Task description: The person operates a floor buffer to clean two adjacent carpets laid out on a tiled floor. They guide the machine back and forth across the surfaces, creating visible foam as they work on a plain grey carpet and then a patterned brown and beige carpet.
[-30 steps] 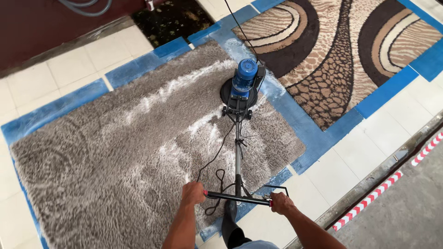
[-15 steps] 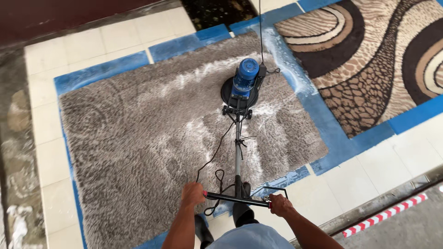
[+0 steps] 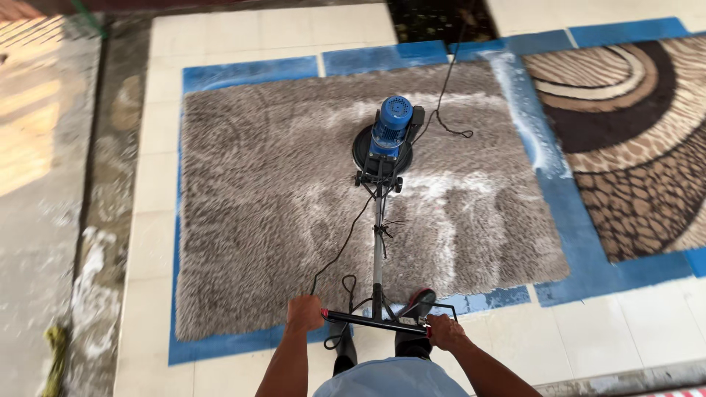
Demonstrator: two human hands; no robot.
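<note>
Left hand [image 3: 305, 312] closed around the left end of the handlebar [image 3: 375, 322]; right hand [image 3: 445, 331] closed around the right end. Both forearms reach up from the bottom edge. The bar is black with a red tip by the left hand. It tops a thin metal pole [image 3: 378, 242] that runs up and away to the scrubber [image 3: 384, 143], a floor machine with a blue motor on a black round base and small wheels behind. The scrubber sits on the grey rug [image 3: 265, 206], in its upper middle part. White foam streaks [image 3: 441, 184] lie on the rug around and right of the machine. A black cord [image 3: 346, 246] hangs from the handle area along the pole; another length runs from the motor toward the top edge. The rug lies on a blue sheet [image 3: 588, 257] over pale tiles [image 3: 647, 323]. A brown patterned rug [image 3: 632, 140] lies just right, apart from the grey one. One shoe [image 3: 418, 303] with a red edge shows just under the bar, at the rug's near edge. Wet concrete [image 3: 44, 220] at left.
</note>
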